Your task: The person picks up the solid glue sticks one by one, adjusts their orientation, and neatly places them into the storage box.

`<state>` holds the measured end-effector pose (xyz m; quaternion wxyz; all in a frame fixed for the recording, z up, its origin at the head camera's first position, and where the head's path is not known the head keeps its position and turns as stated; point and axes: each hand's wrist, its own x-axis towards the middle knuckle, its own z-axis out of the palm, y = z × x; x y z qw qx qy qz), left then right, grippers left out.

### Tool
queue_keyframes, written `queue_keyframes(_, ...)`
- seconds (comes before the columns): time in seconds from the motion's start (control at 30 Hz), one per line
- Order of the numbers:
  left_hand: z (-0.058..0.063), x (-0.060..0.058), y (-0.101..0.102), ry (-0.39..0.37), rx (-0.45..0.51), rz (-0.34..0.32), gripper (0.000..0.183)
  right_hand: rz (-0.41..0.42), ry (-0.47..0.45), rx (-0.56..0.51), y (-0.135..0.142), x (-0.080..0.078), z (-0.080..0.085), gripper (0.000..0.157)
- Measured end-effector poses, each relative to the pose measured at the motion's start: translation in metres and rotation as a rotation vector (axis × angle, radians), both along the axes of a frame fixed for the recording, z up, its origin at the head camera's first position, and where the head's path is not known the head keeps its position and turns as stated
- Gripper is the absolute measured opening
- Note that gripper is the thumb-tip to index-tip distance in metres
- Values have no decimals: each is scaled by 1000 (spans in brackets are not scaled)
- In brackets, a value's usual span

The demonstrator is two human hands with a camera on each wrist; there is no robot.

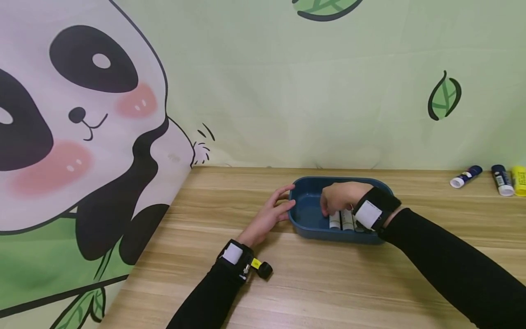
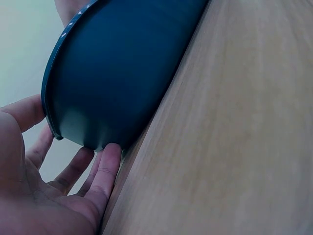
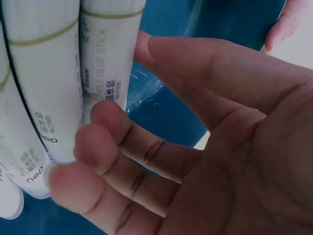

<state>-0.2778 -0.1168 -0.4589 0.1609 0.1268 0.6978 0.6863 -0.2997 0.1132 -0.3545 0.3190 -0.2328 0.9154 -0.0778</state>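
Note:
A dark blue tray (image 1: pixel 302 224) with rounded corners stands on the wooden table. My left hand (image 1: pixel 269 217) is at its left end; in the left wrist view the spread fingertips (image 2: pixel 111 149) touch the outer wall and rim. My right hand (image 1: pixel 343 196) reaches down inside the tray. White glue sticks (image 1: pixel 334 220) lie side by side on the tray's right half, partly hidden under that hand. Close up, its loosely bent fingers (image 3: pixel 100 147) rest against the nearest glue stick (image 3: pixel 110 54), with thumb and index fingertips beside the stick's edge.
Two dark blue glue sticks with white caps (image 1: pixel 465 177) lie at the table's back right, beside a yellow tube (image 1: pixel 519 180) cut off by the frame edge. Behind the table (image 1: pixel 328 278) hangs a green backdrop (image 1: pixel 263 91) with a printed panda (image 1: pixel 102 119).

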Motion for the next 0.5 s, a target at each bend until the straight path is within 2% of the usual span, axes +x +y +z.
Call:
queue_keyframes(0.2,0,0,0,3,-6,-1,53,-5,7,-17,4,1,4,20)
queue_keyframes(0.33,0,0,0,5,-1,0,53,-1,17,-35,9,0,7,28)
queue_keyframes(0.5,0,0,1,4,1,3,53,35,15,-119,18,-2,10,37)
